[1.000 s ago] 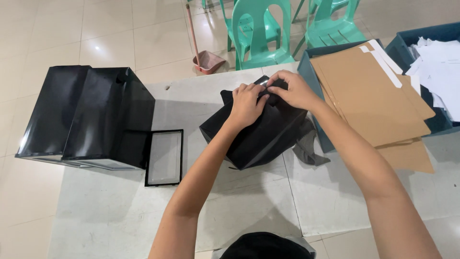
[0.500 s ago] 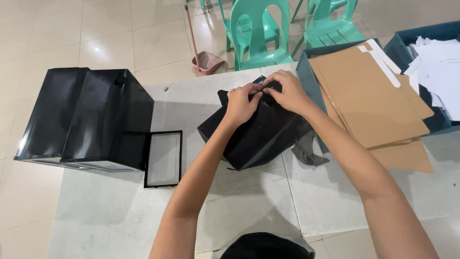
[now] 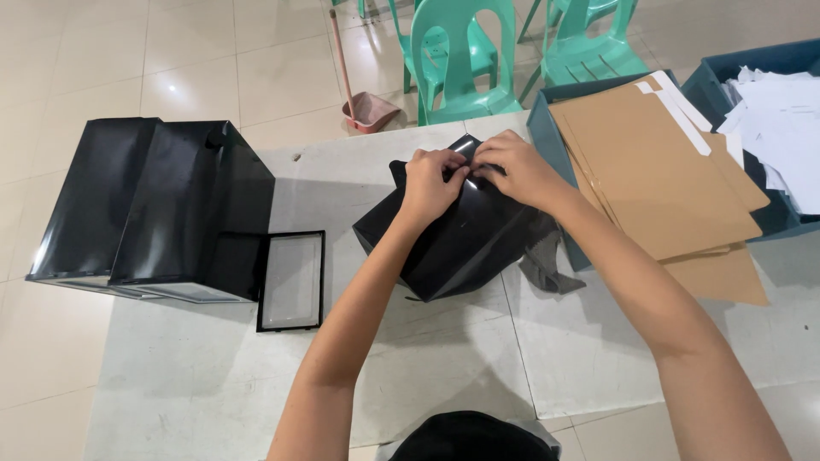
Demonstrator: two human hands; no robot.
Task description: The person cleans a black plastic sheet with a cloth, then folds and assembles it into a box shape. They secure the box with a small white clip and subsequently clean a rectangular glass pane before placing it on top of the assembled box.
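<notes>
A glossy black paper bag (image 3: 465,239) lies tilted on the pale table (image 3: 213,376), its top end pointing away from me. My left hand (image 3: 430,181) pinches the bag's top edge from the left. My right hand (image 3: 512,166) grips the same edge from the right, fingertips almost meeting the left hand's. A grey scrap (image 3: 547,271) sticks out from under the bag's right side.
Two finished black bags (image 3: 162,209) lie side by side at the table's left, with a black-framed clear panel (image 3: 292,280) beside them. A teal bin (image 3: 547,128) holds brown card sheets (image 3: 658,171); another holds white papers (image 3: 781,137). Green plastic chairs (image 3: 461,60) and a dustpan (image 3: 369,111) stand beyond.
Both hands have stayed on the bag's top edge, drawing closer together. The bag has shifted only slightly.
</notes>
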